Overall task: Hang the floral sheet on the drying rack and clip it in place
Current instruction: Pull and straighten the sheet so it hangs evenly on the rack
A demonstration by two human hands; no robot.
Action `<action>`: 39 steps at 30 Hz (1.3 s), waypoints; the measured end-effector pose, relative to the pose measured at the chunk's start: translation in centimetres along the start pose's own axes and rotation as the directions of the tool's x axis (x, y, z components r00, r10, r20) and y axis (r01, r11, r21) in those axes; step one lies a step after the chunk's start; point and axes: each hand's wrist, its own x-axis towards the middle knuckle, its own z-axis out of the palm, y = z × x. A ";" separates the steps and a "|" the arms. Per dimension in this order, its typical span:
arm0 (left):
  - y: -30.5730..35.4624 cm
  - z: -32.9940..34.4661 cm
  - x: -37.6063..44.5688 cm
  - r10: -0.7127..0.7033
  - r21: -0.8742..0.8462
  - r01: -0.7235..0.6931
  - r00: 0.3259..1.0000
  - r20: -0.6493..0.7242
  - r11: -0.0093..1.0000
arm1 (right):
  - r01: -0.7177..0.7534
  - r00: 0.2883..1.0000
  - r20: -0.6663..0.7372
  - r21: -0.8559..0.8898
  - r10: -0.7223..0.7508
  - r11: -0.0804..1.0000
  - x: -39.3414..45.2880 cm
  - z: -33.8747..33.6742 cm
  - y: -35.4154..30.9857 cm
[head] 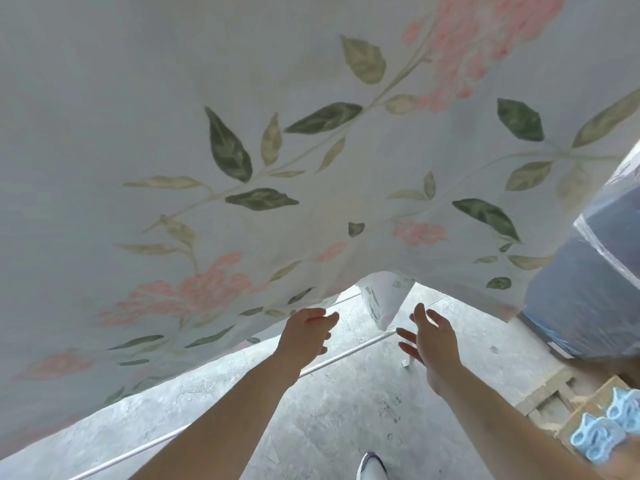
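Reaching under the sheet [311, 150] with fingers apart and gripping nothing, both hands, left [306, 332] and right [433, 336], risk letting its unclipped hem slide off the rack [332, 362].

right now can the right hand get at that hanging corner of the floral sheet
Probably yes. The right hand is open just beside the hanging corner of the floral sheet, with nothing between them; the left hand is on the other side.
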 end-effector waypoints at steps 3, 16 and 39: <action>1.1 4.4 1.2 -0.107 -0.209 0.107 0.994 0.014 0.972 | -0.076 0.997 0.040 0.140 0.071 0.987 2.8 -2.7 -2.4; 2.4 9.3 7.9 -0.127 -0.726 0.038 0.989 -0.069 0.687 | -0.229 0.973 0.092 0.378 0.210 0.897 9.9 -3.9 -4.2; -2.4 9.0 12.5 -0.178 -0.346 -0.010 0.844 -0.506 0.938 | -0.196 0.967 -0.129 0.170 0.219 0.966 16.5 -1.0 -2.1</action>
